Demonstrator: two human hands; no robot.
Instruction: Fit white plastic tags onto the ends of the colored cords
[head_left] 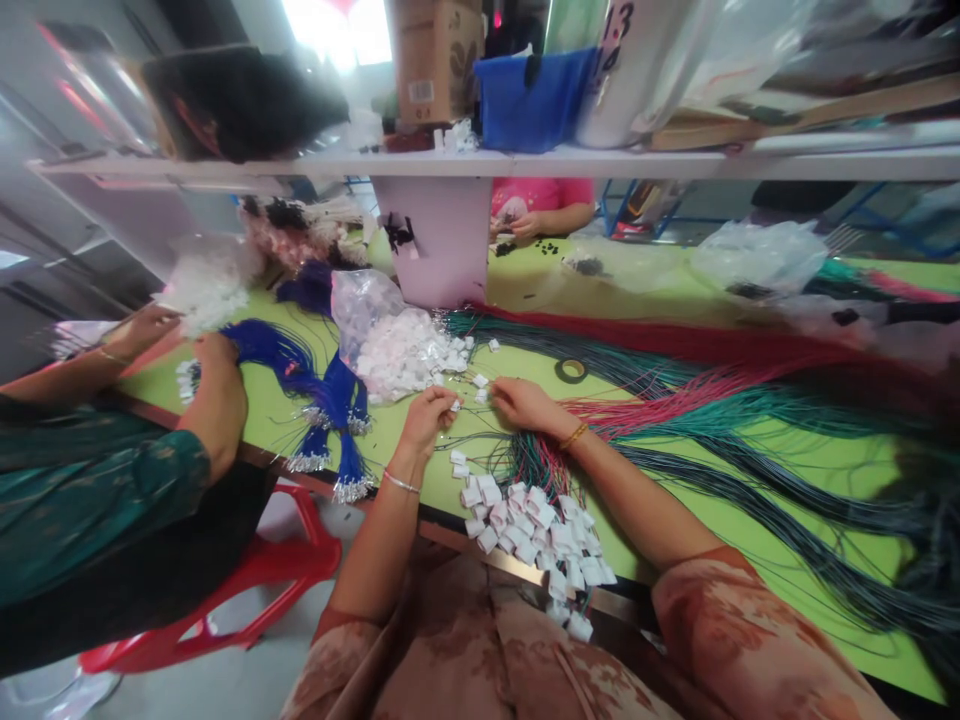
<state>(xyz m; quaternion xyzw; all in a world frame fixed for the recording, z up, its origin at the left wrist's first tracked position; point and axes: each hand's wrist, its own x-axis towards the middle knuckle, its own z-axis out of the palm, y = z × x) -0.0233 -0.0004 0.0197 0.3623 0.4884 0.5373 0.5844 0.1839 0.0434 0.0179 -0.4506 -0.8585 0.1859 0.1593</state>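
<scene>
The left hand (426,418) is positioned over the green counter (386,430), its grip closed narrowly on a small white connector (455,405) at the fingertips. The right hand (526,404) is opposite, slightly apart from the left. Its fingertips are drawn together; whether a wire is held in that grip cannot be determined. Loose connectors (481,388) lie between the two hands, near the right fingertips.

Beyond the left hand, a clear plastic bag (360,300) lies open, with a white pile of connectors (397,355) in and before its mouth. Nearer the body, a heap of larger white pieces (525,520) is at the counter's front edge, some hanging over it. Red wires (675,340), green wires (772,410) and black wires (787,490) extend to the right, partly beneath the right forearm. A tape roll (573,379) is beyond the right wrist.

Blue wire bundles (349,410) with metallic ends are to the left, near a co-worker's hand (217,352). Another person (555,195) in pink is across the counter, below a shelf (637,163) bearing a blue bin (529,105).
</scene>
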